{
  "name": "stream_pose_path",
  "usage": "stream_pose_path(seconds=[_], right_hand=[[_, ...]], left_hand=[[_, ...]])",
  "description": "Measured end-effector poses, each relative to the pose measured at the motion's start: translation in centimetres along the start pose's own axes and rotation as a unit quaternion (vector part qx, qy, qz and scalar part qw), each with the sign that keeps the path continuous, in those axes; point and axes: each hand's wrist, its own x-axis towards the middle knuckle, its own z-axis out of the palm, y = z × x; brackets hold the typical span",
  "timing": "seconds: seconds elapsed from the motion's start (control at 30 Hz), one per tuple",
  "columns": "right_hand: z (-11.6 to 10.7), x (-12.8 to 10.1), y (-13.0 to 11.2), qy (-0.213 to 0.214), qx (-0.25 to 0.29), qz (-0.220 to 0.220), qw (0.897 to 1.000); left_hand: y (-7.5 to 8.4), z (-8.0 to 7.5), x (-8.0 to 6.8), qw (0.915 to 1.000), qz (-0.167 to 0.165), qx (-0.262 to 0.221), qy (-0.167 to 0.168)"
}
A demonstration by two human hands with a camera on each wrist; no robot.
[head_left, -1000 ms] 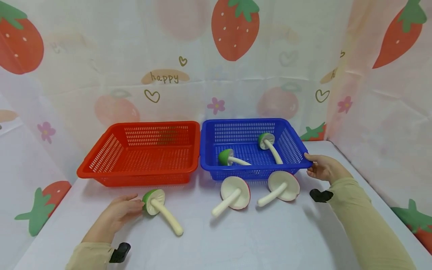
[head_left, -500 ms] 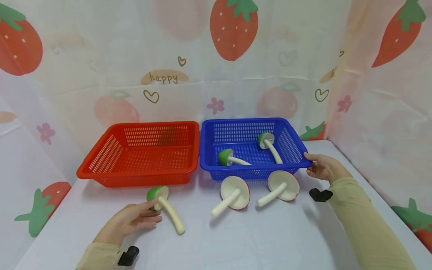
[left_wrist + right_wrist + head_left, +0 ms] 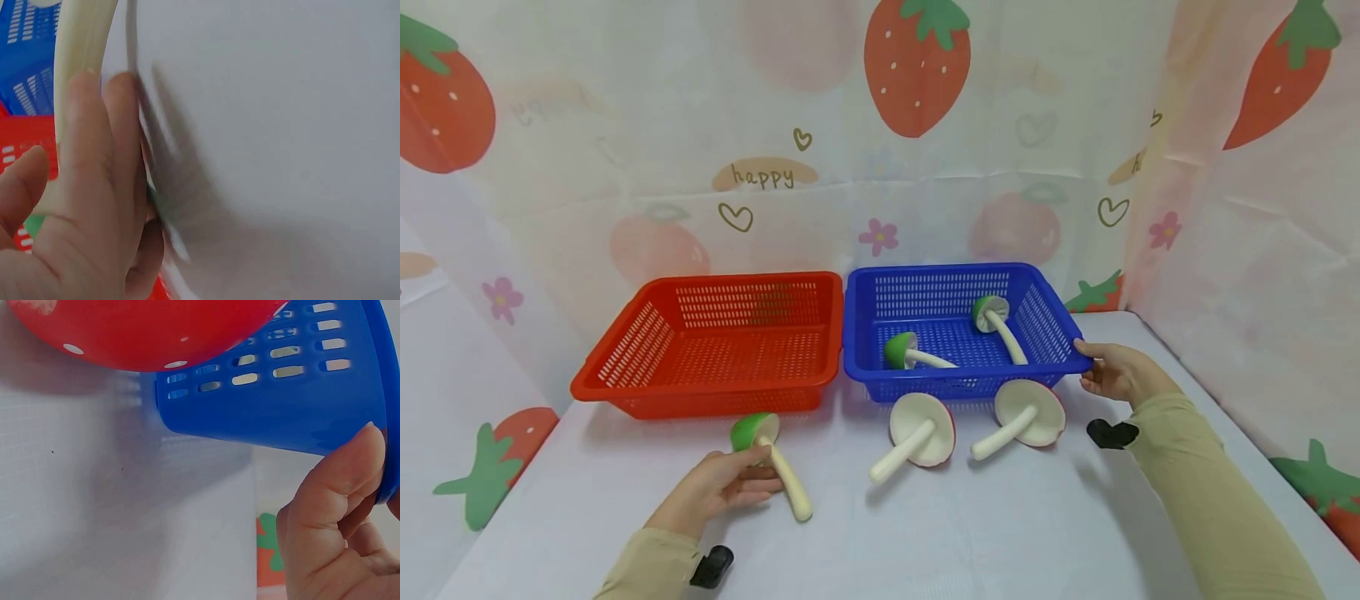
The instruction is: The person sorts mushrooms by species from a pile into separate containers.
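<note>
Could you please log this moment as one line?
left hand: touching green-capped mushroom | right hand: gripping blue basket by rim | inside basket: two green-capped mushrooms

Left hand (image 3: pixel 730 485): fingers nearly straight, thumb apart, firmness unclear.
Right hand (image 3: pixel 1122 372): pinching, fingers curled under thumb.
Left forearm (image 3: pixel 651 567): sleeved, angled inward.
Right forearm (image 3: pixel 1213 492): sleeved, extended.

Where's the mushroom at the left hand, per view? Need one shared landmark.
Head: left of centre, mushroom just below the red basket.
Left wrist: stem at upper left; green cap mostly hidden, lower left.
Right wrist: not in it.
Landmark: blue basket, in all three views.
</note>
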Motion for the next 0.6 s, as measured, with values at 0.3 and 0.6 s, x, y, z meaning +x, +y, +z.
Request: stream_pose_path(seconds=[0.3,0.6], right_hand=[[0.1,-0.2,0.0,0.0,0.001,0.002,1.0],[0.1,-0.1,-0.1,-0.003,0.006,0.005,1.0]], left_hand=[[0.0,0.9,0.4,0.9982,-0.008,0.006,0.059],[0.1,1.6,0.3,0.996,-0.005,-0.021,0.087]])
